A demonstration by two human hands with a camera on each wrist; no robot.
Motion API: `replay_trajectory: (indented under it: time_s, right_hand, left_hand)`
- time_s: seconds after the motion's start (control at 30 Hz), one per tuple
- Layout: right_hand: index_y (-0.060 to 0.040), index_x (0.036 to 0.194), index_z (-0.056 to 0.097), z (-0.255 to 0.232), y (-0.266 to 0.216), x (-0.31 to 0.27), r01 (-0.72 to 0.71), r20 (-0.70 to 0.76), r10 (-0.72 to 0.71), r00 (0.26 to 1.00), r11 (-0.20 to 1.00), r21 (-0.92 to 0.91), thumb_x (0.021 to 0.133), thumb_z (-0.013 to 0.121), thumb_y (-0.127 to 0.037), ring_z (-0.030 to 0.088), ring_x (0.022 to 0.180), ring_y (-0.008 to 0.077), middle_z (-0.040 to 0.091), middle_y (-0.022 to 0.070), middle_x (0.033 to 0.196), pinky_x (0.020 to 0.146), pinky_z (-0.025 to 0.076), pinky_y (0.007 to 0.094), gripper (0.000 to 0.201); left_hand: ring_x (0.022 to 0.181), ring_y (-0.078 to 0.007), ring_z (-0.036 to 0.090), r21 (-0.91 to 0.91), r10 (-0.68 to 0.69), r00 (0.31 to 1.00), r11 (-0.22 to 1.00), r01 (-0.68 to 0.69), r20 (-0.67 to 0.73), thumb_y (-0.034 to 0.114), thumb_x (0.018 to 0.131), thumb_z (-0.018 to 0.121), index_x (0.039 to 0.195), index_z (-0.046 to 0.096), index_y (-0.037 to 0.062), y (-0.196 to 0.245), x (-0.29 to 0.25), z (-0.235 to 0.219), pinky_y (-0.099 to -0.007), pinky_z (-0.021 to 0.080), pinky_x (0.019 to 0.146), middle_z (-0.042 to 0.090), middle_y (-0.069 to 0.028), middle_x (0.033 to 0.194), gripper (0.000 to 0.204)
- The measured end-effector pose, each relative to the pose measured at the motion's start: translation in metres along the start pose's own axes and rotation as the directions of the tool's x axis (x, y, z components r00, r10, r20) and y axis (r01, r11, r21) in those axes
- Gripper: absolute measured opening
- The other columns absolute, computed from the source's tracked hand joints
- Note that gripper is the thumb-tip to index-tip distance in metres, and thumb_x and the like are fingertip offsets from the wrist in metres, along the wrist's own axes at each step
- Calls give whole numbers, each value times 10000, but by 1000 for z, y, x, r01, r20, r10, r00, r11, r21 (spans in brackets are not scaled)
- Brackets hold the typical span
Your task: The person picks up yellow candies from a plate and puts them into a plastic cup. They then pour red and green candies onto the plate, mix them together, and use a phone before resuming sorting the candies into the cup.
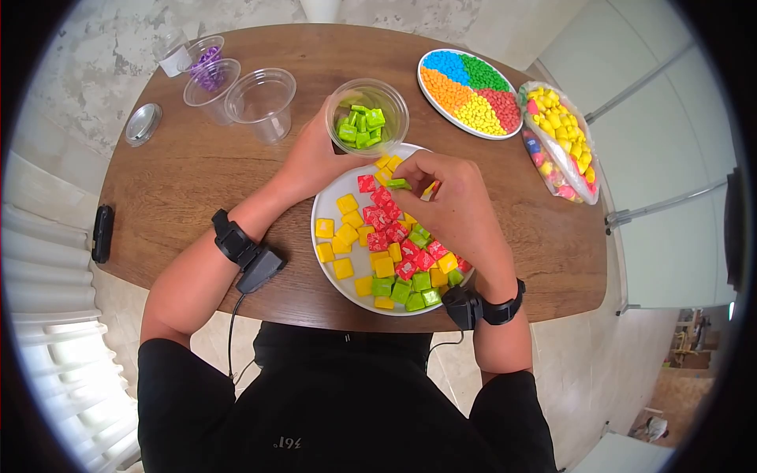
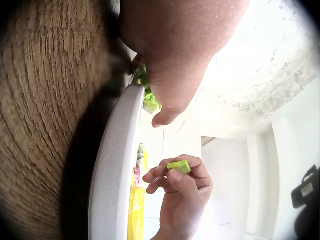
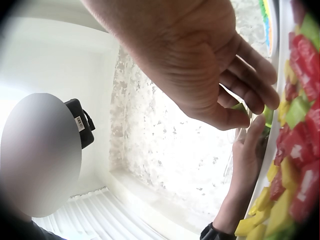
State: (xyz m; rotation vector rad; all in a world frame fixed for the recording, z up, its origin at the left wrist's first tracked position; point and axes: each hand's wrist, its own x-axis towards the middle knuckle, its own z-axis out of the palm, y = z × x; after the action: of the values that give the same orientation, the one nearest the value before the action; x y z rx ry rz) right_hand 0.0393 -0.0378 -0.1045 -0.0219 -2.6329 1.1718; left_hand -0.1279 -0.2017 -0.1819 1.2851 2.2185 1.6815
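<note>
My left hand [image 1: 311, 154] grips a clear plastic cup [image 1: 400, 118] holding several green wrapped squares [image 1: 361, 130], at the far edge of a white plate [image 1: 318, 272]. Just right of the cup, my right hand [image 1: 453, 197] pinches one green square [image 1: 398, 184] between thumb and finger above the plate; the left wrist view also shows this green piece [image 2: 179, 166]. Yellow squares [image 1: 343, 268] lie mostly on the plate's left side, red ones [image 1: 378, 217] through the middle, green ones [image 1: 402, 292] mainly at the near side.
Clear empty cups [image 1: 262, 98] and a cup with purple pieces [image 1: 207, 71] stand at the back left, near a round metal lid [image 1: 143, 124]. A plate of small coloured candies [image 1: 465, 91] and an open bag of yellow candies [image 1: 561, 138] lie at the back right.
</note>
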Motion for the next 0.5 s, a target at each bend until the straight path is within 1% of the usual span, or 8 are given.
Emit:
replay_trajectory:
  time_s: [0.5]
  right_hand:
    - [27,938,719,0,2,0,15,0,-15,1000,1000,-5,812,808,-102,702,684,292,711,165,775,658,554,382,201]
  left_hand:
    - [1273,-253,621,25,6,1000,1000,-6,-8,185,755,926,1500,441,32,-3,0,1,-385,499,1078,632,-152,1377,902]
